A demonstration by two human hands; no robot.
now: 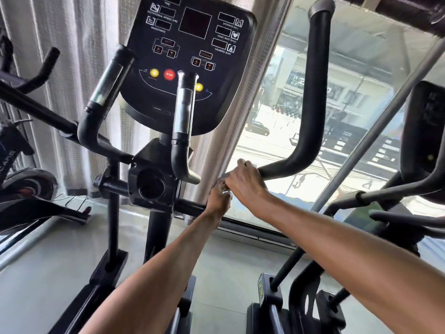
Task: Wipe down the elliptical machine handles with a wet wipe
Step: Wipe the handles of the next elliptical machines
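The elliptical's long black right moving handle point(315, 97) curves up from the lower middle to the top right. My right hand point(245, 182) grips its low horizontal stretch, fingers curled over the bar. My left hand point(218, 197) is right below and beside it, fingers curled against the same bar; a pale scrap shows between the two hands, possibly the wipe, mostly hidden. Two short fixed grips with silver sensor bands stand in front of the console: the left fixed grip point(106, 92) and the right fixed grip point(184, 116).
The black console point(192, 51) with a red stop button point(169, 74) faces me. The left moving handle point(36, 104) crosses at the left. Another machine point(419, 165) stands at the right, an exercise bike point(26, 186) at the left. A window and curtain are behind.
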